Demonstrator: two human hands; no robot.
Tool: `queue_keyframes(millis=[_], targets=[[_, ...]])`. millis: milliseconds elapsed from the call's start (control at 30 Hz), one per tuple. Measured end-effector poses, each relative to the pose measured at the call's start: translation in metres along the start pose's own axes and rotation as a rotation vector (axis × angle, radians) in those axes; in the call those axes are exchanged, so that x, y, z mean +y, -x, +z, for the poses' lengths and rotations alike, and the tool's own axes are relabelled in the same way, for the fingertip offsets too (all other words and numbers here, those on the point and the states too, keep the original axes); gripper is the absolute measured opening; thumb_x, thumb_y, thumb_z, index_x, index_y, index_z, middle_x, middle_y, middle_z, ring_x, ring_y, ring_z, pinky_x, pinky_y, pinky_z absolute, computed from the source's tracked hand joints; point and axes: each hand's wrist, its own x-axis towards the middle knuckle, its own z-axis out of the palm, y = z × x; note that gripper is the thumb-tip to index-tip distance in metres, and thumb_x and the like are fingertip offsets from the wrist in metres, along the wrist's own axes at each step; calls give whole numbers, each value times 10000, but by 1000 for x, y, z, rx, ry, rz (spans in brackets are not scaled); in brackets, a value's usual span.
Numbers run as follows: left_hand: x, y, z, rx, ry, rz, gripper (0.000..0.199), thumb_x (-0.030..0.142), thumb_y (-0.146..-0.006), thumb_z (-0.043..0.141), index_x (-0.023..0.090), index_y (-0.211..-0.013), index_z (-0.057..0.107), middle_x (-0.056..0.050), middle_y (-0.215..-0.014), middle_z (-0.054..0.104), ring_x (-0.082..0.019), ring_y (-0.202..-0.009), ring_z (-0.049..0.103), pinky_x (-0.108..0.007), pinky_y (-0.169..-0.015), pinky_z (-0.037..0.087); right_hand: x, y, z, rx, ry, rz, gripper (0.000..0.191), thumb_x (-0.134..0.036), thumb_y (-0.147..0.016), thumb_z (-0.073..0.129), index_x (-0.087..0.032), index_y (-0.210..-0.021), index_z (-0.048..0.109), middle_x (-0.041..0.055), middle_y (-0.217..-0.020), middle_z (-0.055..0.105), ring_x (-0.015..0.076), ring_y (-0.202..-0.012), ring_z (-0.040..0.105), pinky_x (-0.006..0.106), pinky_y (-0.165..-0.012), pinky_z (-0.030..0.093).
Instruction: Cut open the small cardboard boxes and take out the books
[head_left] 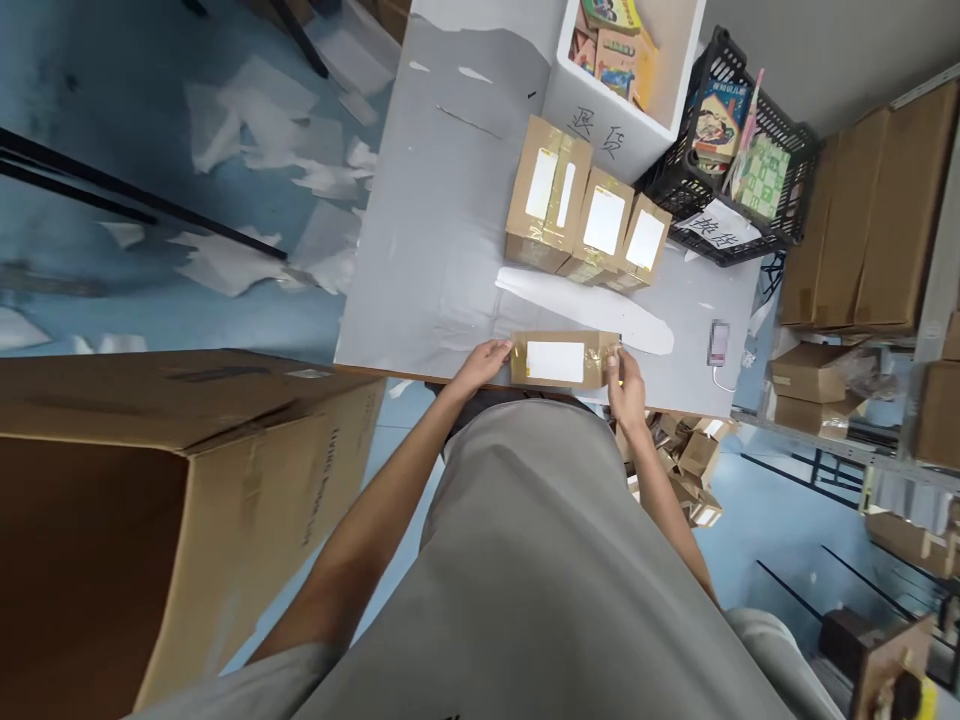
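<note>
A small cardboard box with a white label and tape at its right end lies at the table's near edge. My left hand pinches its left end, thumb on top. At the opposite end, my right hand grips the box with the thumb over the taped corner; its other fingers are partly hidden. Just beyond lies a long white paper strip. Behind that strip stand three taped boxes with labels, the largest box on the left.
A white bin holding booklets and a black crate stand at the table's far right. A phone with a cable lies at right. A large open carton stands at left; several boxes lie below the table's right side.
</note>
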Motion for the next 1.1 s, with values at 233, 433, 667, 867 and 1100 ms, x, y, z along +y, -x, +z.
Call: queue_keyframes(millis=[233,433,667,867,1100], targets=[[22,23,49,77,-30,71,565,664,-783,910,193,-1066,778,-120,-1141,859,-338,-1145,816,-480,-1043,672,33,-11,6,18,-212,68,820,-778,-1062,532,-139,-1556,674,247,-1599,696,417,-1466,676,613,-1266,512],[25,40,27,338,-210,95,492,423,-887,833,157,-1296,762,-150,-1359,817,-301,-1153,808,-427,-1029,667,51,-39,39,-129,-460,83,680,-780,-996,636,-196,-1322,759,199,-1409,816,371,-1329,773,542,-1152,628],[22,38,7,384,-256,19,488,416,-897,820,136,-1293,769,-156,-1391,809,-298,-1152,798,-406,-1030,646,66,-68,72,-271,-537,147,729,-877,-869,720,-201,-1142,742,216,-1341,832,361,-1225,816,518,-1081,660],[17,40,24,433,-336,58,606,398,-824,891,162,-1353,711,-171,-1422,765,-305,-1234,757,-443,-1112,608,76,-73,77,-273,-586,145,783,-930,-782,755,-215,-1102,739,195,-1286,847,347,-1155,824,498,-1034,672],[17,30,30,507,-475,-13,725,381,-706,1011,175,-1296,642,-179,-1412,714,-329,-1302,722,-461,-1165,555,72,-61,82,-238,-419,74,808,-866,-974,614,-166,-1363,715,245,-1459,764,381,-1322,759,567,-1165,614]])
